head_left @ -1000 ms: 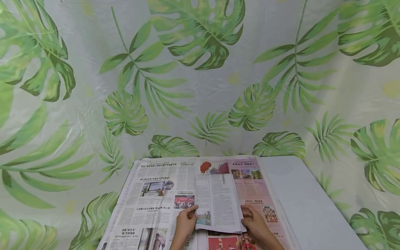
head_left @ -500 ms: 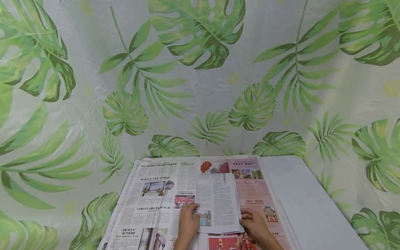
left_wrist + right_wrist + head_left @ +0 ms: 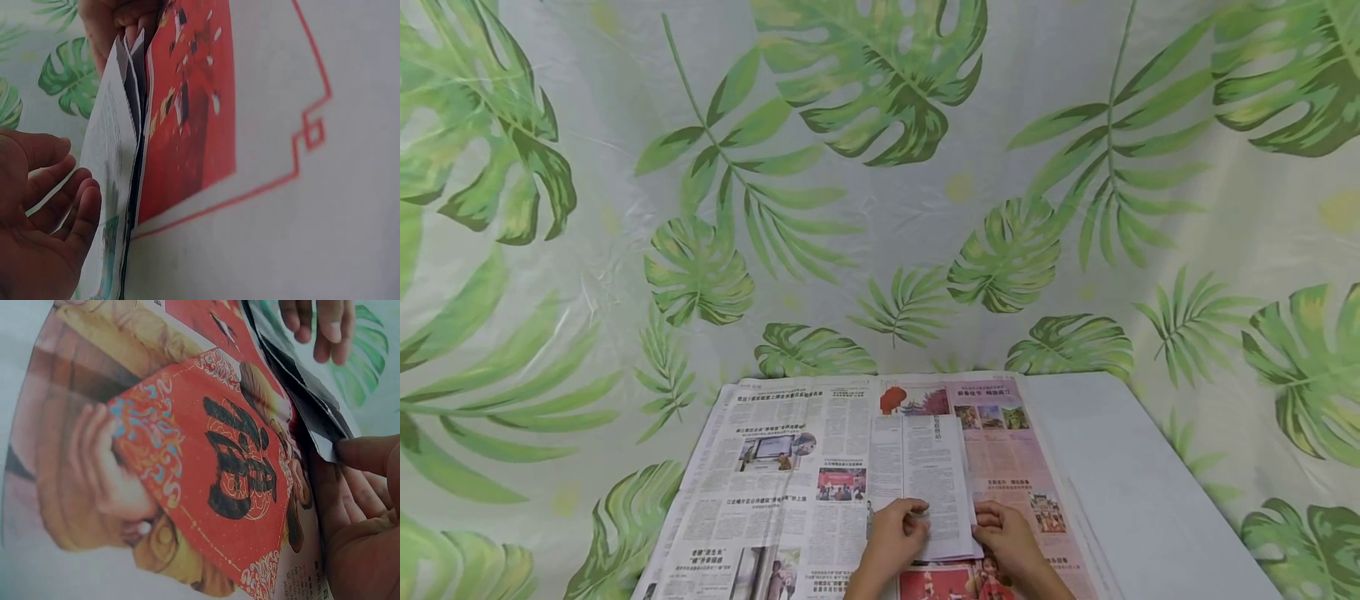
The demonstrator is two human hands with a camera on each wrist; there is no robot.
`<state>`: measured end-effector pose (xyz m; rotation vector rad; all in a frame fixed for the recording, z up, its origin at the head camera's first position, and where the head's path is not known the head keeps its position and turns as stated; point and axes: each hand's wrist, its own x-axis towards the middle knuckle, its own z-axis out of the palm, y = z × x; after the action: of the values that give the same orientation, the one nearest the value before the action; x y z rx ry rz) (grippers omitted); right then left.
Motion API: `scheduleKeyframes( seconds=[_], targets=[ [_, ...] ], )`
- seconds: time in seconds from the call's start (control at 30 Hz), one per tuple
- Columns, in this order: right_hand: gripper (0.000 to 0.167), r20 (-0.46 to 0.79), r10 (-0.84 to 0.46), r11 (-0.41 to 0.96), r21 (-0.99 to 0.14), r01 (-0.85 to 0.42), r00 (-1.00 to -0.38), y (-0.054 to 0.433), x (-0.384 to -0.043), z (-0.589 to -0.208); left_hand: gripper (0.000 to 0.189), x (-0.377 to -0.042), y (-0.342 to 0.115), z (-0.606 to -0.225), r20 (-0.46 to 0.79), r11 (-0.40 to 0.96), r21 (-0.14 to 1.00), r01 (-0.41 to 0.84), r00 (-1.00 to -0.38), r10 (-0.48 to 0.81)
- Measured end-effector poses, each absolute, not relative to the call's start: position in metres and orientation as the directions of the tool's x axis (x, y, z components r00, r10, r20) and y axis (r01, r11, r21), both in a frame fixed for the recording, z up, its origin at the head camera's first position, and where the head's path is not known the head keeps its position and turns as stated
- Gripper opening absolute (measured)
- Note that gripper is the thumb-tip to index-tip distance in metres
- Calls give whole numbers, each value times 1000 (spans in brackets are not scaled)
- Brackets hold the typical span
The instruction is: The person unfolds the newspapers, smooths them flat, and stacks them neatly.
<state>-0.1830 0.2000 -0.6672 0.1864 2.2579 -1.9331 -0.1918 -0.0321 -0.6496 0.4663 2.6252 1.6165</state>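
A small folded newspaper [image 3: 936, 475], several layers thick, lies upon a larger spread-out newspaper [image 3: 775, 492]. At its lower right edge my right hand [image 3: 1011, 542] pinches the layers; in the right wrist view that hand [image 3: 365, 531] has the thumb against the corner and fingers beneath. My left hand [image 3: 897, 533] is over the lower left part of the folded newspaper, fingers loosely bent. In the left wrist view this hand [image 3: 47, 212] holds nothing and stays apart from the printed face of the folded newspaper [image 3: 103, 162]. The layers gape slightly at the near edge.
The spread newspaper covers most of a white table [image 3: 1150, 492], whose bare strip shows on the right. A leaf-patterned curtain [image 3: 880, 208] hangs close behind the table's back edge.
My left hand has left the folded newspaper's left edge and moved rightward over its lower part. My right hand keeps its place at the lower right edge, shifting slightly left.
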Motion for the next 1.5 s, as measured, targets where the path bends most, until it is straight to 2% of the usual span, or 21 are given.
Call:
scheduleKeyframes(
  seconds=[0.2,0.53,1.0,1.23,1.5],
  targets=[
    [41,-191,-39,83,-979,188,-981,197,-183,-670,27,-188,-20,-652,130,393,885,250,-943,306],
    [39,-187,-58,161,-971,176,-981,194,-183,-671,27,-181,-7,-658,87,387,897,213,-944,317],
    [43,-182,-178,64,-983,173,-967,196,-180,-671,53,-181,8,-661,143,469,837,282,-940,309],
    [44,-178,-165,70,-983,168,-970,195,-180,-669,37,-180,11,-658,179,495,815,302,-943,282],
    [46,-153,-175,133,-983,130,-973,197,-181,-673,25,-179,13,-657,188,440,857,268,-958,218]
  ],
)
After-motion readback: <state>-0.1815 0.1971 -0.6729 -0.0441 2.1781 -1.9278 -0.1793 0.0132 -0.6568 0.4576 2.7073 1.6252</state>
